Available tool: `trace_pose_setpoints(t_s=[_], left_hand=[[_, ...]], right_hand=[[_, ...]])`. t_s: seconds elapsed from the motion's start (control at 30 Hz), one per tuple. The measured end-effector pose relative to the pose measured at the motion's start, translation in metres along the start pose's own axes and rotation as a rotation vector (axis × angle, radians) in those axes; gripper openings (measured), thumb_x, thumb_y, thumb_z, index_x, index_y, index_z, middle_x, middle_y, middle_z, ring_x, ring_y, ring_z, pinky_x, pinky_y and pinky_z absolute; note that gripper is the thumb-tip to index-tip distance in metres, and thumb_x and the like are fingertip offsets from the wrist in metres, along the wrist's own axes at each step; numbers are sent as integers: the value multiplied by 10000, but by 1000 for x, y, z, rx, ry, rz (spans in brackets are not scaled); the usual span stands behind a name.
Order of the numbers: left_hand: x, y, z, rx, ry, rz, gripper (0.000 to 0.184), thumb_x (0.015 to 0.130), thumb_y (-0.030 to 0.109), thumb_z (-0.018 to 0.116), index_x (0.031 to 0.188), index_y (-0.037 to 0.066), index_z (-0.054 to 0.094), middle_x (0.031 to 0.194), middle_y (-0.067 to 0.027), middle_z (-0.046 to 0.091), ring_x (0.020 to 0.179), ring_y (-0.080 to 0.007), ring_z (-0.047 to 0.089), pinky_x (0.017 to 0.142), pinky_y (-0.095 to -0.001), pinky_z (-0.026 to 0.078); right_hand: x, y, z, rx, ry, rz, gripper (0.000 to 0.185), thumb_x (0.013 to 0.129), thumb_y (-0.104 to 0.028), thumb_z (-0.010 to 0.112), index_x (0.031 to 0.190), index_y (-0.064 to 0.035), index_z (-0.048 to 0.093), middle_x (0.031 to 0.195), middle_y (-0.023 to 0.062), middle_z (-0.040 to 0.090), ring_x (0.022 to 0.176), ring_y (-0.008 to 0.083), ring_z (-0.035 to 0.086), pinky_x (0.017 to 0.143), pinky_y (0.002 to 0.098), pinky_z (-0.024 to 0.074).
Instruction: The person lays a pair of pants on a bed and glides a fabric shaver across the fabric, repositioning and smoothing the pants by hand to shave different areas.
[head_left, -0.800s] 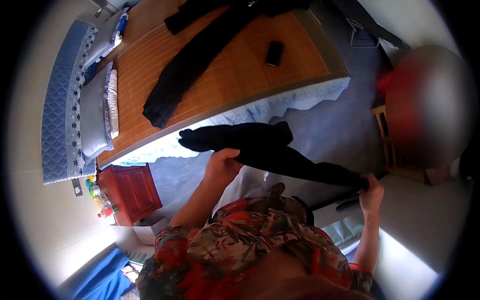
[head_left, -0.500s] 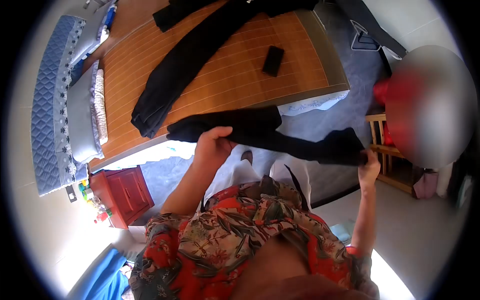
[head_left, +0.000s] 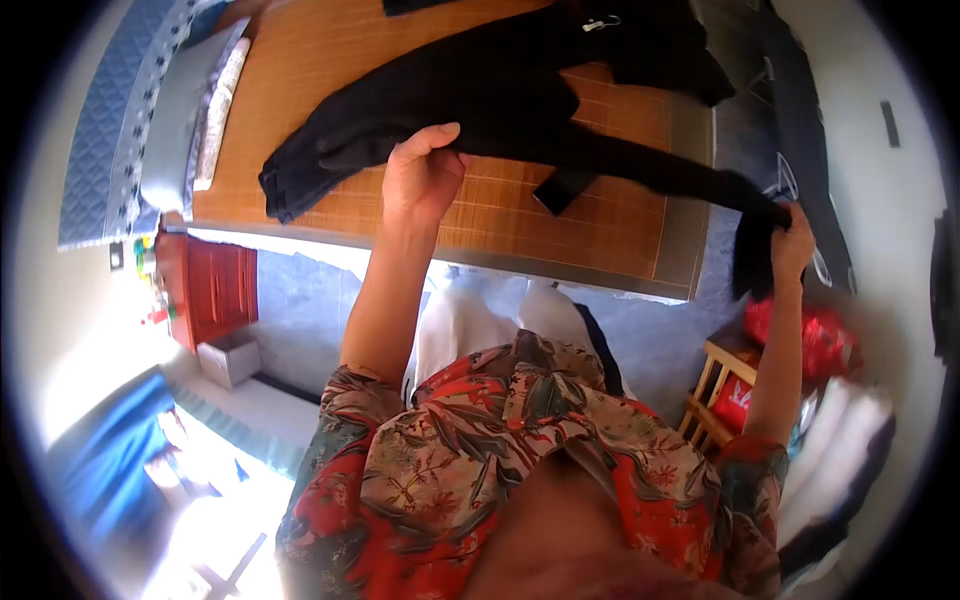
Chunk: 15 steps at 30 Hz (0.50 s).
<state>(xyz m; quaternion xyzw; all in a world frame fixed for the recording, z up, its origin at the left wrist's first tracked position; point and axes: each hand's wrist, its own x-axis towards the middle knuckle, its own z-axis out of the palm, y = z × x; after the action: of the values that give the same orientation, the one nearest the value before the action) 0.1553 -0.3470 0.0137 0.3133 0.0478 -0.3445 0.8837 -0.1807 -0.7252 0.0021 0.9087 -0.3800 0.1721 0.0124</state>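
Observation:
A long black garment (head_left: 640, 165) is stretched above the bed between my two hands. My left hand (head_left: 428, 178) pinches its edge near the middle of the view, thumb on top. My right hand (head_left: 790, 245) is closed around its far right end, and a dark bunch of cloth hangs below that fist. Behind it, more black clothing (head_left: 300, 175) lies across the bed, with a folded end at the left; dark on dark, the border between the pieces is hard to make out. A dark flat rectangular object (head_left: 562, 190), partly covered by the held cloth, lies on the mat.
The bed (head_left: 260, 130) has a brown mat, with a grey pillow (head_left: 185, 130) at its left. A red-brown cabinet (head_left: 215, 285) stands at lower left, a pale box (head_left: 230, 360) beside it. At right are a wooden rack (head_left: 715, 390) and a red bag (head_left: 800, 335).
Both hands have moved up and forward over the bed, carrying the black garment. The right hand has gone farther right. My view has shifted, and the garment now overlaps the dark flat object.

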Motion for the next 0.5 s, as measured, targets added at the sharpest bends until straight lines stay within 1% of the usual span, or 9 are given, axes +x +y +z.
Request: trace_pose_setpoints(t_s=[0.07, 0.17, 0.23, 0.27, 0.3, 0.33, 0.37, 0.4, 0.5], left_hand=[[10, -10, -16, -11, -20, 33, 294, 755, -71, 573, 1045, -22, 578, 1007, -144, 623, 892, -274, 627, 769, -389, 539], [13, -45, -48, 60, 64, -3, 253, 783, -40, 588, 1035, -26, 590, 977, -142, 630, 857, -261, 638, 745, -383, 542], [19, -88, -107, 153, 272, -173, 336, 787, -7, 604, 1118, -29, 549, 991, -120, 633, 859, -283, 631, 684, -384, 544], [15, -115, -167, 232, 313, -295, 338, 794, 14, 610, 1125, -22, 548, 965, -116, 627, 836, -271, 631, 663, -369, 536], [14, -134, -212, 304, 343, -417, 341, 801, 35, 617, 1131, -15, 547, 939, -111, 622, 813, -260, 632, 643, -353, 528], [0, -140, -224, 340, 505, -420, 338, 804, 49, 618, 1132, -1, 552, 918, -110, 618, 793, -249, 632, 625, -339, 518], [-18, -144, -230, 371, 668, -431, 335, 807, 62, 620, 1132, 13, 556, 897, -109, 614, 774, -238, 633, 607, -326, 508], [-27, -141, -239, 346, 676, -442, 317, 811, 72, 619, 1119, 17, 567, 867, -113, 615, 744, -231, 633, 598, -321, 508], [-42, -122, -258, 315, 701, -457, 284, 813, 88, 617, 1088, 26, 593, 800, -119, 617, 679, -215, 632, 580, -313, 509]], right_hand=[[28, -6, 14, -5, -60, 16, 393, 676, 35, 557, 1031, -124, 618, 1015, 116, 634, 969, 324, 591, 835, 374, 471], [35, 9, 81, 21, -176, -196, 438, 691, 16, 573, 1099, -143, 600, 1121, 101, 605, 1073, 304, 547, 904, 389, 437], [15, 12, 131, -117, -435, -92, 472, 722, -28, 594, 1172, -165, 564, 1194, 79, 574, 1143, 289, 508, 967, 426, 395], [3, 8, 146, -299, -739, -152, 498, 750, -82, 608, 1232, -175, 523, 1231, 81, 554, 1144, 306, 509, 965, 468, 397], [-15, 28, 175, -178, -828, -259, 461, 755, -113, 620, 1207, -160, 545, 1222, 100, 560, 1131, 325, 519, 948, 450, 422], [-31, 36, 190, -37, -947, -205, 430, 755, -119, 622, 1181, -138, 565, 1207, 129, 568, 1091, 347, 543, 923, 435, 445], [-53, 38, 197, -11, -908, -347, 371, 760, -121, 621, 1129, -92, 594, 1122, 160, 609, 1034, 350, 577, 910, 420, 456], [-68, 8, 180, 75, -1013, -113, 303, 768, -130, 615, 1061, -54, 617, 1042, 192, 633, 986, 347, 599, 867, 428, 467], [-113, 7, 184, 214, -1149, -134, 222, 793, -143, 583, 985, -44, 632, 915, 185, 641, 884, 325, 615, 763, 430, 479]])
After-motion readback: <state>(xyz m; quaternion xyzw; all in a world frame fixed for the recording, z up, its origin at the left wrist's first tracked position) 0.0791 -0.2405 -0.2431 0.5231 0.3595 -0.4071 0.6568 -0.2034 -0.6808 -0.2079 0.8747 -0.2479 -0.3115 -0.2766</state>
